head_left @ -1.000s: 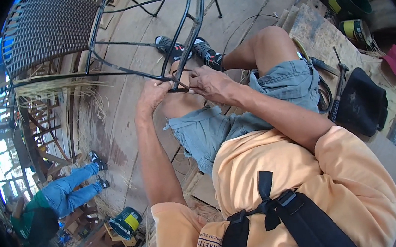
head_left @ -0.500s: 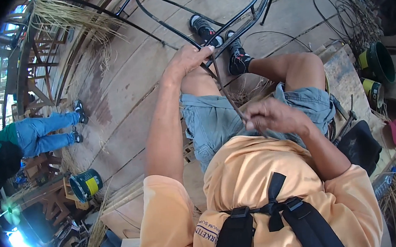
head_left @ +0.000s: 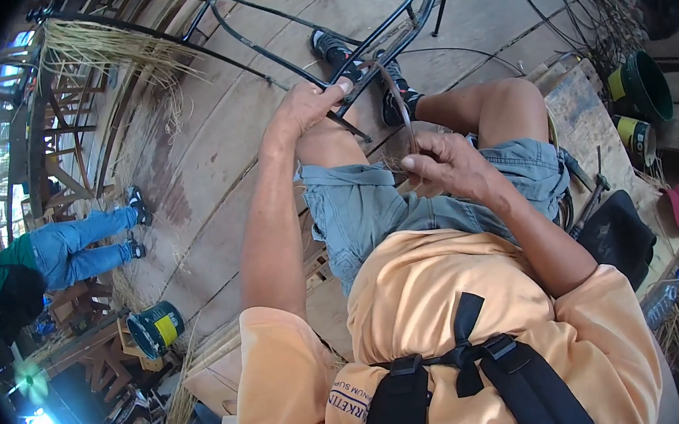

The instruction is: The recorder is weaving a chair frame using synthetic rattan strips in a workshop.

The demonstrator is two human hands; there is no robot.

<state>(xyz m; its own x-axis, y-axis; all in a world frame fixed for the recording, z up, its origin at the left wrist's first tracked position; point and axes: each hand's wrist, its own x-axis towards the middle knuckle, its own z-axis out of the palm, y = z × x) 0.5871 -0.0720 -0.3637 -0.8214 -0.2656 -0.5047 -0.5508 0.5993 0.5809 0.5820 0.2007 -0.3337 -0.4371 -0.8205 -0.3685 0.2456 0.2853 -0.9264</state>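
Black metal chair frame [head_left: 386, 29], lying on the plank floor [head_left: 211, 167] ahead of the seated person's knees. Left hand [head_left: 308, 108] was closed around a frame bar; half a second before it gripped the same bar, so the hold was unchanged. Right hand [head_left: 446, 163], a second earlier up at the bar beside the left, had come back toward the lap and now pinched a brown rattan strip [head_left: 399, 110] that arched from the bar down to its fingers; judged, a length of strip being drawn through and tightened, the wrap on that bar unfinished. Surroundings: loose straw-coloured fibre bundle [head_left: 104, 55] at the frame's far left; green can with yellow band [head_left: 153, 329] on the floor to the left; two similar cans [head_left: 638, 98] on a board to the right; another person in blue trousers [head_left: 82, 243] well apart. The person's own shoes [head_left: 339, 50] lay under the frame, close to the working bar.
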